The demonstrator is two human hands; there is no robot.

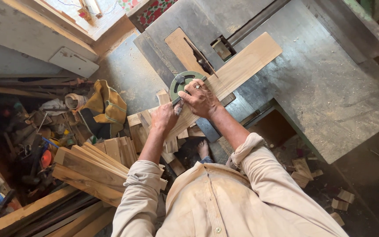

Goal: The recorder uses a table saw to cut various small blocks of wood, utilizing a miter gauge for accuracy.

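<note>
Head view, looking straight down on a table saw. The grey metal table [330, 87] fills the upper right of the frame, dusted with sawdust. A long pale wooden board [242, 66] lies across it on a diagonal, running from the upper right toward the centre of the frame, where both hands meet it. Just above the board, a pale wooden insert plate [180, 47] sits in the table, with the saw blade [199, 56] showing as a dark slit along it.

The right hand [200, 98] lies flat with fingers together, pressed down on the near part of the board and touching a green half-round mitre gauge [185, 81] that sits against the board's edge. The left hand [165, 116] is closed around the near end of the board, just beside the right hand; whether it also holds a small tool cannot be told. Both sleeves are rolled to the elbow.

Below the hands, a stack of short wood offcuts [139, 127] rests near the table's edge. At lower left, 1 pile of longer planks [93, 169] lies on the floor. A yellow bag [106, 105] sits at centre left beside tool clutter. Small wood scraps [303, 169] lie scattered on the floor at lower right. A bare foot [203, 149] shows beneath the arms.
</note>
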